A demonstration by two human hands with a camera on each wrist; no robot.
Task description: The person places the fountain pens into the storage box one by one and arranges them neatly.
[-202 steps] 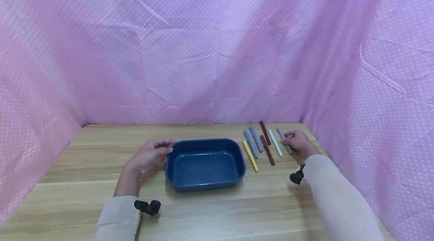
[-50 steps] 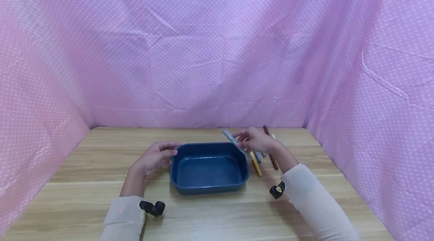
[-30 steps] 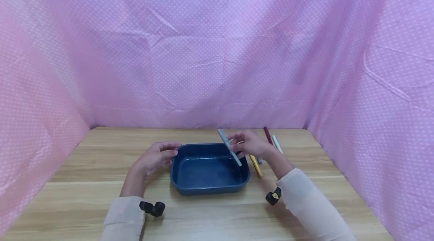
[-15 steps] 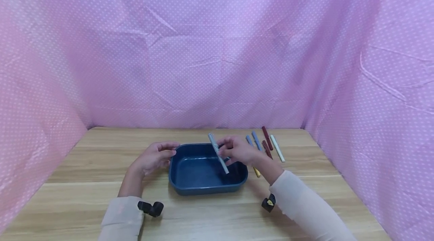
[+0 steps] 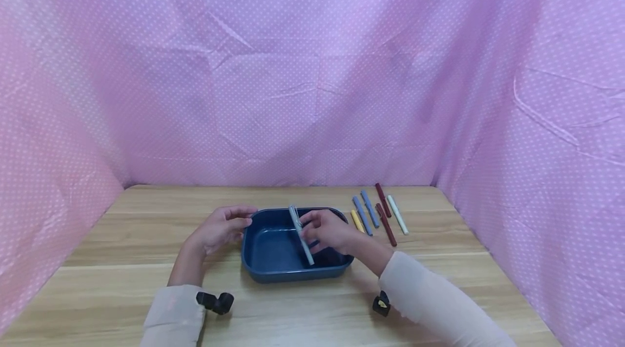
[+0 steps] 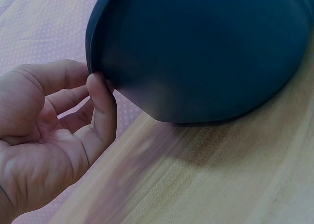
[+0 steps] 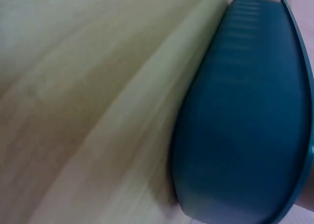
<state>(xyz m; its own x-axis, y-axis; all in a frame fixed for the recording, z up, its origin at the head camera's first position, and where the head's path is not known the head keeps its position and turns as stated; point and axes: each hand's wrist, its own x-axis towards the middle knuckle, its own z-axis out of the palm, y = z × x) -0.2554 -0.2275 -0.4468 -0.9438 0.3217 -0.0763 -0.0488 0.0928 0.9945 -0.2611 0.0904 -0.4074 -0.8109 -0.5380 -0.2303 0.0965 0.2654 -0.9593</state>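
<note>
A dark blue rectangular tray (image 5: 270, 276) rests on the wooden table. My left hand (image 5: 217, 229) pinches its left rim; in the left wrist view the thumb and fingers of that hand (image 6: 54, 121) grip the edge of the tray (image 6: 196, 52). Over the middle of the tray, my right hand (image 5: 333, 232) holds a grey-blue pen (image 5: 307, 251) between thumb and fingers, tilted with its near end lower. Whether the pen touches the tray floor, I cannot tell. The right wrist view is mostly filled by the outer wall of the tray (image 7: 240, 116), and hides the pen.
Right of the tray lie a yellow pen (image 5: 357, 221), two blue pens (image 5: 362, 216), two dark red pens (image 5: 386, 225) and a pale mint pen (image 5: 397, 216). My right forearm partly covers the yellow one. A pink dotted curtain (image 5: 278, 92) surrounds the wooden table (image 5: 303, 314).
My right hand picked the grey-blue pen from the right end of the row, carried it left over the tray and lowered it inside. The left hand has stayed at the rim.
</note>
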